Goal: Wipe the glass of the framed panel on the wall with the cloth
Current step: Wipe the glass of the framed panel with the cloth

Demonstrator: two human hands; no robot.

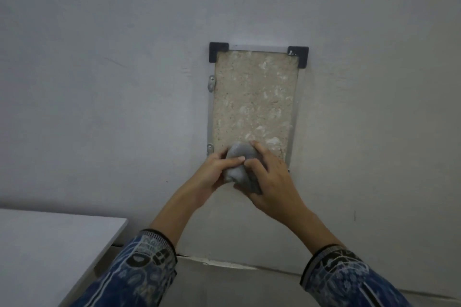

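The left grip (214,169) and the right grip (272,179) both held the bunched grey cloth (240,169), the left pinching its left side and the right curled over its right side. The cloth lay against the bottom part of the framed panel (252,97), whose speckled beige face hung on the pale wall (99,82) with black corner pieces (219,52) at its top. A white desk (50,244) stood at lower left, beside a patterned blue sleeve (139,269).

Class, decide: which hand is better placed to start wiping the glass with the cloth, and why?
Probably the right hand: its fingers drape over the bunched grey cloth at the framed glass panel's lower end; the left hand only pinches the cloth's side.
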